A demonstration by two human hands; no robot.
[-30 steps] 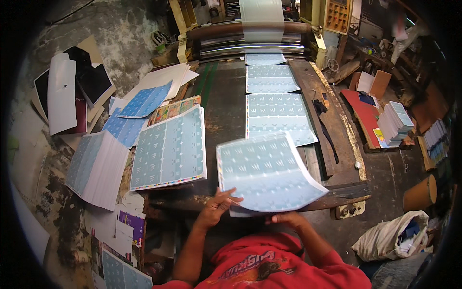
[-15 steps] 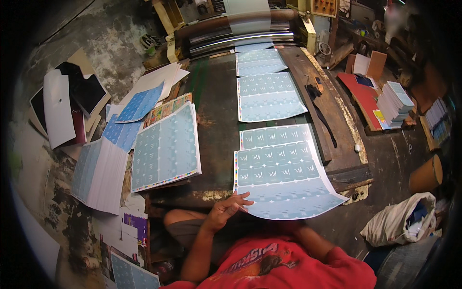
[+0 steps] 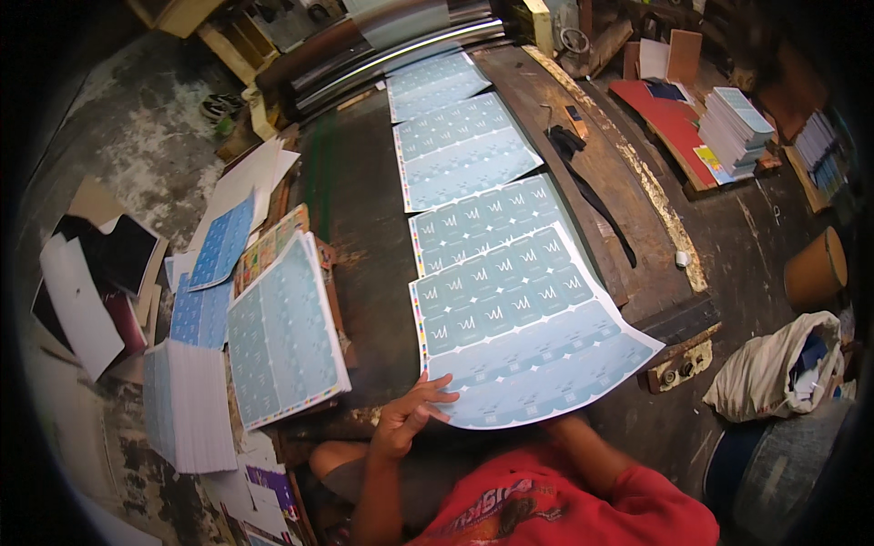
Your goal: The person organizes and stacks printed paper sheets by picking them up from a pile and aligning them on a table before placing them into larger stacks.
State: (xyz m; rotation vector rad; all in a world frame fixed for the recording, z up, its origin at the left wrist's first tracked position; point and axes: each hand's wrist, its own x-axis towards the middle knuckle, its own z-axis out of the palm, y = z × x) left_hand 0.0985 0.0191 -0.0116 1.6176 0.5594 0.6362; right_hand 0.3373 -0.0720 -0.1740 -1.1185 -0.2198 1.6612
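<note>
A large printed sheet [image 3: 528, 337], pale blue-green with white marks and a coloured strip along its left edge, lies at the near end of the long dark table. Its near edge bows down past the table toward my lap. At the near left corner, my left hand [image 3: 411, 417] has the sheet between its thumb and fingers, some fingers lying over the top. My right forearm [image 3: 592, 450] runs under the sheet's near edge, which hides the hand. Behind it, a second sheet [image 3: 482, 209] is partly overlapped, and another sheet [image 3: 469, 150] lies farther up toward the rollers [image 3: 401, 64].
Left of the table stands a tilted pile of printed sheets [image 3: 282, 332], beside a thick paper stack [image 3: 191, 409]. A dark rail with a black strap [image 3: 592, 191] borders the right side. Beyond are a red board [image 3: 651, 118], a paper stack [image 3: 736, 127] and a cloth sack [image 3: 774, 369].
The view has swung, so the scene sits farther left and tilted. More of the second sheet shows behind the front one. My left hand stays at the corner.
</note>
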